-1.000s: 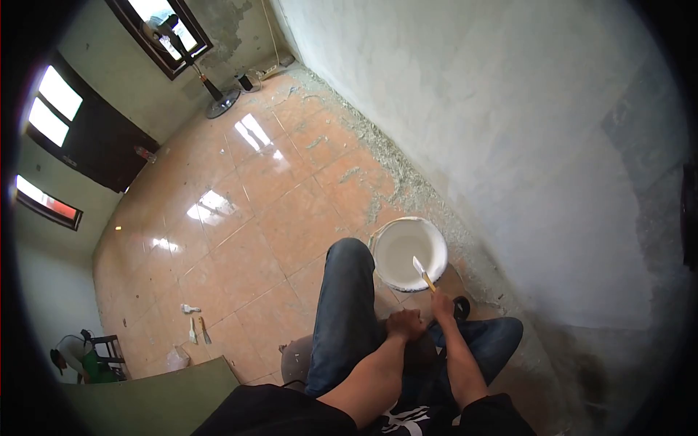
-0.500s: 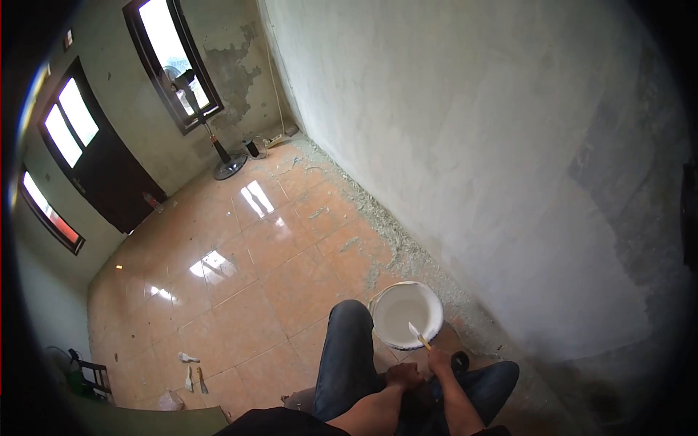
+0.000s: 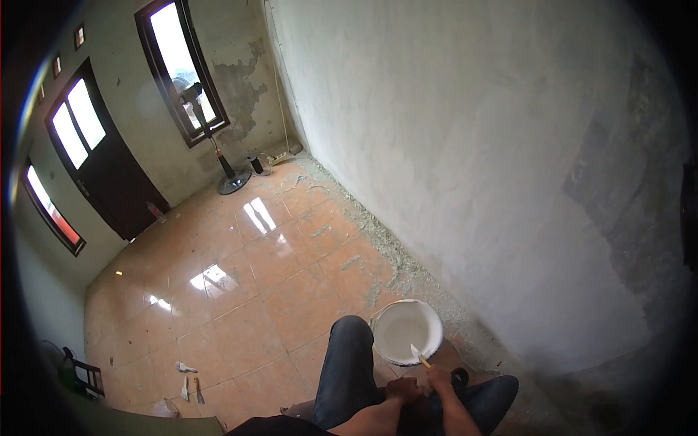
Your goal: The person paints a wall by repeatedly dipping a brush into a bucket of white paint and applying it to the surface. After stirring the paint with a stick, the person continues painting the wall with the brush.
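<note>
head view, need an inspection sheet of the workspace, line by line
surface: tiled floor, pale debris along the wall base
things in use: bucket of pale material, pale-bladed tool over it
clutter: three hand tools and a crumpled pale item on the floor, bottle by the door
hands: right fingers closed on the tool's handle, right hand near the bucket rim; left hand beside it, grip unclear
cables: thin cord down the wall near the far corner
surroundings: standing fan, dark door, patchy walls
</note>
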`<state>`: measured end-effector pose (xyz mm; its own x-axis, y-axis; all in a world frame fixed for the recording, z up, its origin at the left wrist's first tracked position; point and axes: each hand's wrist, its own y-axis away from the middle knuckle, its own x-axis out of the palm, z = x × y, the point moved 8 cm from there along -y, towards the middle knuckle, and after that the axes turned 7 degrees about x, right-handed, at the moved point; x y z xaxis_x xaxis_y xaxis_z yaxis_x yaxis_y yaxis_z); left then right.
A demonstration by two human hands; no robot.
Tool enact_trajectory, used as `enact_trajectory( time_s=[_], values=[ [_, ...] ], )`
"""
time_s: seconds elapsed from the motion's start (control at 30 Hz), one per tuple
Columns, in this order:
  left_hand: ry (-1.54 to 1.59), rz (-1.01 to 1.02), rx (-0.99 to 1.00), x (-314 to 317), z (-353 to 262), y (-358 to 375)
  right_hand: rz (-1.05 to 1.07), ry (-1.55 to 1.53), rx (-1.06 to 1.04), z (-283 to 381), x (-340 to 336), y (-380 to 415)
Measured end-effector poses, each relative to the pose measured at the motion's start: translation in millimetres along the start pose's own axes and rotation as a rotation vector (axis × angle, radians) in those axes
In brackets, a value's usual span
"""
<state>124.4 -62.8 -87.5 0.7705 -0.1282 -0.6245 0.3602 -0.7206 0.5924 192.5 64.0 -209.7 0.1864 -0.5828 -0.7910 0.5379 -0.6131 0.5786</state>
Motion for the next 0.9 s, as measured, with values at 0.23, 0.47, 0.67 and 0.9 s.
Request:
enact_trajectory(
  time_s=[0.23,0.47,0.67,0.9],
  values=[
    [0.002,0.047,-0.014,1,0,1,-0.142,-0.127,-0.015,17,-33,4],
    [-0.008,-0.029,0.026,4,3,-5,-0.1,-0.046,-0.009,0,-7,-5],
    [-0.009,0.042,0.021,5,2,-1,-0.088,-0.075,0.039,7,-17,-3],
    [-0.015,0.013,0.012,4,3,-3,0.013,-0.013,0.031,-7,11,-6]
  ],
)
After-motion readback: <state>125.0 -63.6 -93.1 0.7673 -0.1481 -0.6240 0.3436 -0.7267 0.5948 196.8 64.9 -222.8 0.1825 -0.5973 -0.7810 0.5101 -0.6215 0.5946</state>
